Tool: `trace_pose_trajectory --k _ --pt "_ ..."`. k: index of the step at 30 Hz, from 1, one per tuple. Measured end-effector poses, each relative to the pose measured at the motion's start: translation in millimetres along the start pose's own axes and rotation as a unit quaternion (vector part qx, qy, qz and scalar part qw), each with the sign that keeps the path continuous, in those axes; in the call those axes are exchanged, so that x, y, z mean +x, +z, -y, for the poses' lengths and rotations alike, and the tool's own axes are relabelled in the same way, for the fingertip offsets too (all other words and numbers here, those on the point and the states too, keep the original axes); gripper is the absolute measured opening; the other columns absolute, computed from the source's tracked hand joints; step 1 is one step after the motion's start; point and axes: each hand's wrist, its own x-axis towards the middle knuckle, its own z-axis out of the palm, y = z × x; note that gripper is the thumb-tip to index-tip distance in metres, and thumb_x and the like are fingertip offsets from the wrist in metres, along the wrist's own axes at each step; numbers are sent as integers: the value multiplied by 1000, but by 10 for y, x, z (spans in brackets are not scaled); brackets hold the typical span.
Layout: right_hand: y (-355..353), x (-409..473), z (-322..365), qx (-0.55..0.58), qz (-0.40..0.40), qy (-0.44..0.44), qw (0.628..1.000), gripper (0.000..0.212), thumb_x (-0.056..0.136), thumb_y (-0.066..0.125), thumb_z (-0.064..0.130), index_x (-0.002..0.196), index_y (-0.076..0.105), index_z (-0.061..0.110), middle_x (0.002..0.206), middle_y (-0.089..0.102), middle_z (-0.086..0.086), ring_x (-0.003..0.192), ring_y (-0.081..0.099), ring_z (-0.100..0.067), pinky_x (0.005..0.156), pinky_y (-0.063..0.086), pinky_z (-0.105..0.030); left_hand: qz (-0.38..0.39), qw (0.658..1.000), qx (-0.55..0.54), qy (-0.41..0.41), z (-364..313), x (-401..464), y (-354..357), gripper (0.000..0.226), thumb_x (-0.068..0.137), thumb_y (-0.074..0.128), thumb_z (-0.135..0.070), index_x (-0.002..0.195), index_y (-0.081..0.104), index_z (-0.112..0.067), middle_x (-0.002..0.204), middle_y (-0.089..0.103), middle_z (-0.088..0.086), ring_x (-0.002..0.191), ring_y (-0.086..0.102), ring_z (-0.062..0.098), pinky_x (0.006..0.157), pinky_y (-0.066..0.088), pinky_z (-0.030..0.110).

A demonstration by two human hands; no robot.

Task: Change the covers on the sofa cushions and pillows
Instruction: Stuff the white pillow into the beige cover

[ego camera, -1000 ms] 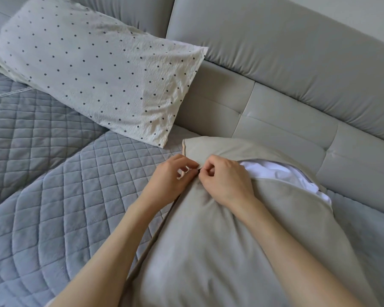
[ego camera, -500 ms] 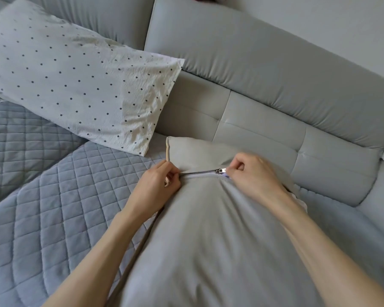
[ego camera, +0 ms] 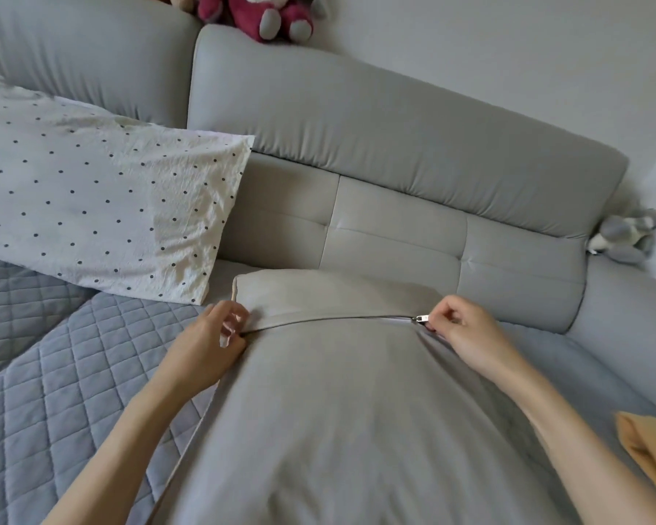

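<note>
A large cushion in a grey-beige cover (ego camera: 349,418) lies in front of me on the sofa seat. Its zip (ego camera: 334,319) runs across the far end and is drawn together from the left corner as far as the metal slider (ego camera: 422,318). My left hand (ego camera: 209,342) pinches the cover at the left end of the zip. My right hand (ego camera: 466,335) pinches the zip pull just right of the slider. A white pillow with dark dots (ego camera: 103,210) leans against the sofa back at the left.
A grey quilted throw (ego camera: 54,392) covers the seat at the left. The padded sofa back (ego camera: 394,153) rises behind the cushion. A red plush toy (ego camera: 258,13) sits on top of it, a grey plush toy (ego camera: 625,236) at the right. Orange fabric (ego camera: 652,452) shows at the right edge.
My right hand has pulled the slider to the right along the zip, which hides the white inner cushion. My left hand has kept hold of the left end. The view has tilted up.
</note>
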Motion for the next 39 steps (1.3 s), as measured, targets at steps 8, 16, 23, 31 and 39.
trace_pose_trajectory --k 8,16,23,31,39 --pt "24 -19 -10 47 49 1 998 18 95 43 25 79 48 18 81 57 1 79 51 -14 67 35 -28 50 955 124 264 -1405 258 545 33 87 41 -43 105 62 -25 107 58 -7 104 50 18 88 40 34" --pt "-68 -5 -333 75 36 -7 997 17 96 44 22 86 52 11 83 61 -4 78 53 -17 63 35 -24 13 978 42 204 -1558 341 996 15 89 59 -23 83 68 -12 82 57 -2 88 53 21 78 44 38" --pt "-211 -92 -932 98 -39 82 991 18 93 48 18 79 50 8 82 62 -6 78 60 -22 74 49 -35 -13 974 84 212 -1546 310 1101 25 91 57 -25 69 46 -24 71 43 -10 77 53 23 66 43 35" --pt "-47 -134 -963 84 -74 60 992 23 92 51 19 71 48 10 70 53 -1 74 55 -22 68 43 -32 -75 951 113 278 -1466 251 1117 28 85 47 -39 67 51 -18 72 47 -8 72 49 17 54 43 31" --pt "104 -108 -982 14 -61 31 998 29 93 50 28 68 45 15 75 54 -3 75 50 -22 60 28 -30 -8 937 251 243 -1617 201 1101 39 80 48 -66 93 59 -31 86 51 -9 89 51 15 61 39 27"
